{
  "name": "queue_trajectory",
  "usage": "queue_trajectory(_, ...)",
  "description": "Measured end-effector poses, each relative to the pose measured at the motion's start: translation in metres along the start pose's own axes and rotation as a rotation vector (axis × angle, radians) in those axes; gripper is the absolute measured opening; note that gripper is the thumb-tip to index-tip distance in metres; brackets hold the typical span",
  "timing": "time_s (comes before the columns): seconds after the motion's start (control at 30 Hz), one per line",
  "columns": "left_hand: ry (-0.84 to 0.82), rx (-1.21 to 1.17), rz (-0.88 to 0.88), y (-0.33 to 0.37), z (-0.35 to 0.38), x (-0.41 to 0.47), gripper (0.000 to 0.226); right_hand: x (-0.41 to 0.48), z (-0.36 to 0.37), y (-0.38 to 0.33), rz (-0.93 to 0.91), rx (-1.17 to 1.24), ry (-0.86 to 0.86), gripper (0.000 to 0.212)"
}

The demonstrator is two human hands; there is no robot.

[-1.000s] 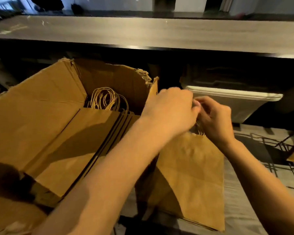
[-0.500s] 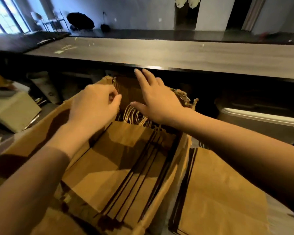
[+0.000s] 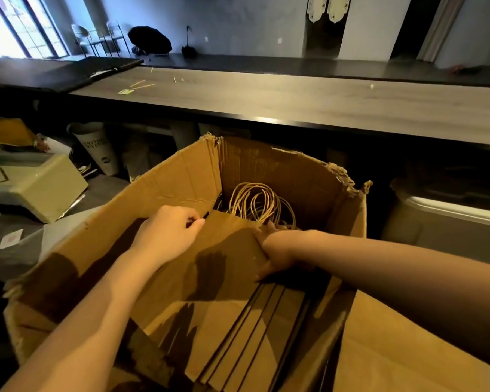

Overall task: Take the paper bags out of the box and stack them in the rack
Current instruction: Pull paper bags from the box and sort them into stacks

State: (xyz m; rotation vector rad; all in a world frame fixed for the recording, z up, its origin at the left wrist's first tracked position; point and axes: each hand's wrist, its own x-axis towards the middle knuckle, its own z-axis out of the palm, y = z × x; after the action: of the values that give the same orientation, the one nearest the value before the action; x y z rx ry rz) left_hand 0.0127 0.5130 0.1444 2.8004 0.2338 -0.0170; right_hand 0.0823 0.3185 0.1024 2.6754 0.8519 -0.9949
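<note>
In the box the flat bags lean stacked, handles up. The left hand has its fingers curled tight, pinching the top edge of the front bag. The right hand grips that bag's right edge, fingers wrapped round it with the tips hidden.

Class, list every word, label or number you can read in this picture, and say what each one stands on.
White cup: two lines of dark capitals and a round mark, too blurred to read.
Yellow slip on the counter: too small to read.
White card at far left: a faint mark, unreadable.
Cardboard box and paper bags: no print shows.
</note>
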Motion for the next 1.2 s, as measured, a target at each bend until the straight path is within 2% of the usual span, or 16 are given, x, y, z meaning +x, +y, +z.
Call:
queue_trajectory(0.17,-0.002,0.072,0.033,0.006,0.003,0.000,0.029,-0.011,0.001,-0.013,-0.046,0.148,0.139,0.092)
queue_trajectory(0.33,-0.051,0.068,0.065,0.010,0.009,-0.005,0.031,-0.011,-0.005,-0.009,0.069,0.349,0.266,0.087)
queue_trajectory(0.43,-0.054,0.062,0.062,0.007,0.010,-0.007,0.030,-0.011,-0.013,-0.004,0.115,0.664,0.388,0.078)
queue_trajectory(0.5,-0.053,0.063,0.048,0.004,0.009,-0.007,0.030,-0.015,-0.020,-0.001,0.093,1.044,0.434,0.070)
queue_trajectory(0.57,-0.064,0.058,0.032,0.000,0.010,-0.006,0.030,-0.018,-0.025,-0.001,0.078,1.456,0.393,0.064)
queue_trajectory(0.6,-0.071,0.054,0.023,-0.001,0.010,-0.006,0.030,-0.017,-0.027,-0.002,0.074,1.590,0.382,0.062)
queue_trajectory(0.73,-0.082,0.031,-0.009,-0.006,0.012,-0.009,0.028,-0.016,-0.033,-0.020,0.118,1.842,0.349,0.062)
queue_trajectory(0.83,-0.110,-0.035,-0.047,-0.011,0.014,-0.009,0.028,-0.029,-0.029,-0.038,0.084,2.008,0.244,0.016)
queue_trajectory(0.87,-0.125,-0.079,-0.061,-0.012,0.016,-0.008,0.031,-0.035,-0.026,-0.046,0.056,2.056,0.238,0.007)
queue_trajectory(0.93,-0.152,-0.153,-0.085,-0.012,0.018,-0.007,0.039,-0.048,-0.017,-0.064,-0.016,2.122,0.239,0.011)
queue_trajectory(1.03,-0.205,-0.243,-0.095,-0.009,0.022,-0.006,0.053,-0.048,0.000,-0.092,-0.028,2.051,0.180,0.036)
queue_trajectory(1.1,-0.246,-0.280,-0.106,-0.006,0.026,-0.007,0.059,-0.047,0.008,-0.109,-0.033,2.015,-0.006,0.044)
queue_trajectory(1.2,-0.339,-0.247,-0.179,-0.009,0.030,-0.010,0.065,-0.061,0.013,-0.114,0.040,2.052,-0.060,0.036)
